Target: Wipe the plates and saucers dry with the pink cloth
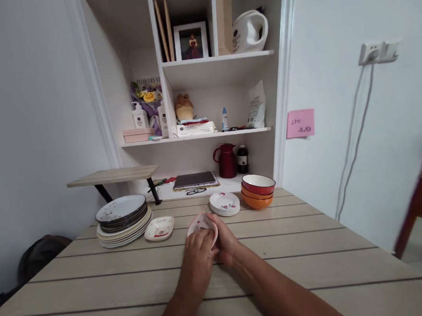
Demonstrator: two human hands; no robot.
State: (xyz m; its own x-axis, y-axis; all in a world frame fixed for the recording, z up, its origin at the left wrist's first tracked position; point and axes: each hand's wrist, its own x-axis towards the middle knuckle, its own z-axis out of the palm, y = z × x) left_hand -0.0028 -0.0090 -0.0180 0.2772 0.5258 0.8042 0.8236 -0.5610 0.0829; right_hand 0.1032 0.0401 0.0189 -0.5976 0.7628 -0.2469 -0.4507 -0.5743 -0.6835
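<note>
Left hand [198, 248] bends fingers inside, pinch unclear; right hand [224, 240] curls round the rounded pink-and-white china-like bowl [201, 222]: likely breakable, cup three o'clock.

Bouquet [149, 96], near the left end of the lower shelf [238, 133]: capitals "FLOWERS ST" across its top, the remainder cut off by the upright divider. Pink note [300, 123], on the wall [331, 24] beyond the right rear corner of the tabletop [312, 266]: handwritten "250", with a second line below, illegible. Print too small to read: pump bottle [141, 118], pink box [139, 135], white carton [194, 129] at the lower shelf's front edge, white pouch [257, 107] toward its right end, and white jug [249, 34] at the right end of the upper shelf [218, 59].
</note>
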